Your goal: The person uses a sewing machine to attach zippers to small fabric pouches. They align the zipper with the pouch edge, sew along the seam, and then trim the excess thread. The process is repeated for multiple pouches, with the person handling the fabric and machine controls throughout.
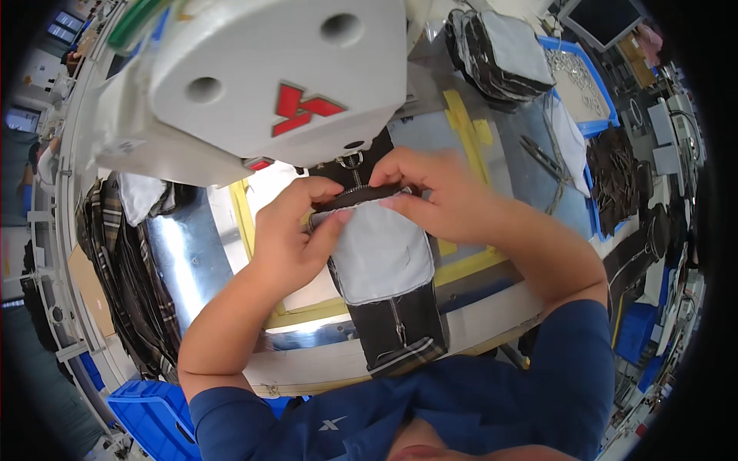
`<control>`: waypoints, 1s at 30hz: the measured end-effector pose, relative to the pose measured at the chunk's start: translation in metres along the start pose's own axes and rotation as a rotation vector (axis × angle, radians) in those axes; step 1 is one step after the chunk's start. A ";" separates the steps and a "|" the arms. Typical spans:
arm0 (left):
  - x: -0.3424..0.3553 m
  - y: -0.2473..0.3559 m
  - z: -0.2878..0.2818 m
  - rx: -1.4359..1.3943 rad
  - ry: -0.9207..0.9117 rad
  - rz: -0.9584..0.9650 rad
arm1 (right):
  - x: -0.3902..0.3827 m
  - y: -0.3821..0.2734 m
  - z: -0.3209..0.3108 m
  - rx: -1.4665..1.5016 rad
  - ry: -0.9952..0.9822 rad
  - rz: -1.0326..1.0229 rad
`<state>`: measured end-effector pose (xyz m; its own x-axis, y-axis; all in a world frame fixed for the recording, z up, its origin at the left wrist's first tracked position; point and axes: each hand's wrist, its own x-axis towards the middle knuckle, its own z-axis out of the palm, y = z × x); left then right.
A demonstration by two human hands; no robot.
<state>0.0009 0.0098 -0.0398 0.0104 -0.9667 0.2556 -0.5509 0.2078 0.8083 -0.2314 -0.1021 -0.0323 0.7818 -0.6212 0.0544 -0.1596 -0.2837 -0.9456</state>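
Under the head of a white sewing machine (231, 84) lies a long dark fabric piece (377, 326) with a pale grey-white pocket panel (384, 253) on it. Its near end shows a zipper (398, 323) and a plaid edge. My left hand (296, 227) pinches the upper left of the panel, where it meets a dark fold, between thumb and fingers. At the upper right, my right hand (438, 192) closes on the same seam. Between my fingertips runs a zipper edge, and a metal ring (351, 160) shows just beyond. The needle area is hidden behind the machine head.
Yellow tape (461, 123) marks the work surface. At left hang stacked dark and plaid fabric pieces (127, 269). Stacked panels (503, 58), scissors (542, 157) and a blue tray of metal parts (573, 77) are at right. A blue crate (150, 411) stands lower left.
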 end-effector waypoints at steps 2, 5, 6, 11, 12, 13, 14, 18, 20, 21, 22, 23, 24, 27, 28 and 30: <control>0.002 -0.007 -0.002 0.038 0.014 0.126 | 0.002 -0.006 -0.006 -0.243 0.013 -0.125; 0.005 -0.006 -0.001 0.051 0.058 0.220 | 0.001 0.004 -0.001 -0.290 0.069 -0.238; 0.004 -0.004 0.000 0.053 0.060 0.211 | 0.000 0.005 0.000 -0.302 0.091 -0.275; 0.001 0.001 -0.001 0.024 0.029 0.207 | 0.000 0.003 0.004 -0.373 0.130 -0.430; 0.001 0.000 0.000 -0.020 0.026 0.205 | -0.001 0.003 0.004 -0.382 0.131 -0.455; 0.002 -0.001 0.001 -0.063 0.022 0.205 | -0.001 0.003 0.004 -0.391 0.134 -0.481; 0.002 -0.002 0.001 -0.106 0.018 0.205 | -0.001 0.003 0.003 -0.400 0.137 -0.507; 0.004 0.005 -0.003 -0.198 -0.039 0.110 | -0.005 0.000 0.006 -0.430 0.140 -0.533; 0.003 0.003 -0.001 -0.154 -0.040 0.126 | -0.006 0.000 0.007 -0.429 0.131 -0.539; 0.001 0.002 0.000 -0.133 -0.037 0.136 | -0.006 0.000 0.009 -0.420 0.129 -0.524; 0.001 0.000 0.001 -0.118 -0.036 0.149 | -0.007 0.000 0.008 -0.417 0.130 -0.504; 0.000 -0.001 0.002 -0.103 -0.035 0.163 | -0.007 0.000 0.008 -0.414 0.130 -0.485; 0.000 0.000 0.002 -0.111 -0.049 0.131 | -0.007 0.000 0.008 -0.404 0.127 -0.483; -0.003 0.006 0.001 -0.123 -0.076 0.062 | -0.006 0.000 0.007 -0.384 0.112 -0.480; -0.003 0.006 0.001 -0.125 -0.080 0.059 | -0.006 0.000 0.007 -0.387 0.108 -0.476; -0.002 0.005 0.001 -0.132 -0.071 0.087 | -0.007 0.000 0.007 -0.381 0.101 -0.463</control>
<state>-0.0029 0.0129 -0.0366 -0.0945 -0.9514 0.2931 -0.4328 0.3044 0.8485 -0.2326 -0.0929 -0.0351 0.7632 -0.4322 0.4803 -0.0360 -0.7706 -0.6363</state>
